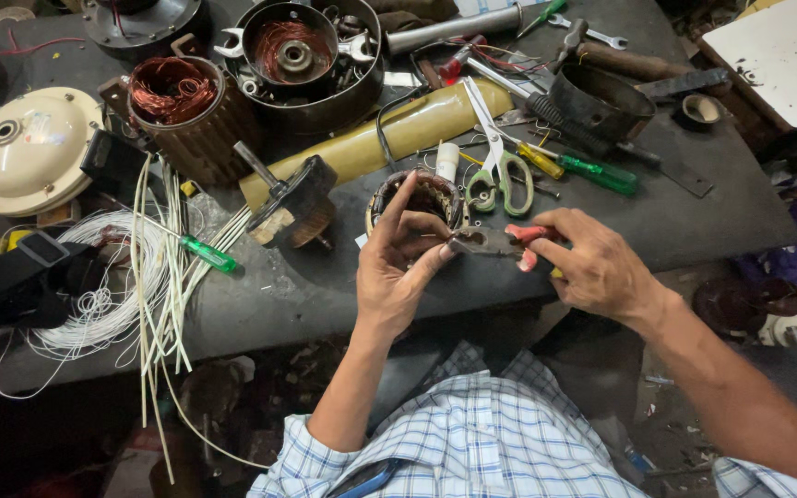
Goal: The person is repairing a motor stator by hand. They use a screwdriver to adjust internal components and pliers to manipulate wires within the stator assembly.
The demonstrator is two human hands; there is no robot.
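Left hand (pixel 398 267) fingers pinch a small stator (pixel 422 198) at the bench edge (pixel 325 323); right hand (pixel 583 263) fingers clamp pliers (pixel 500 242).

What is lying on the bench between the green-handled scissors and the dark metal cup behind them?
In the head view, screwdrivers lie between the scissors and the metal cup: a yellow-handled screwdriver and a green-handled screwdriver, crossing that stretch at a slant.

Right hand (pixel 592 263) holds pliers (pixel 495 243); left hand (pixel 403 263) steadies.
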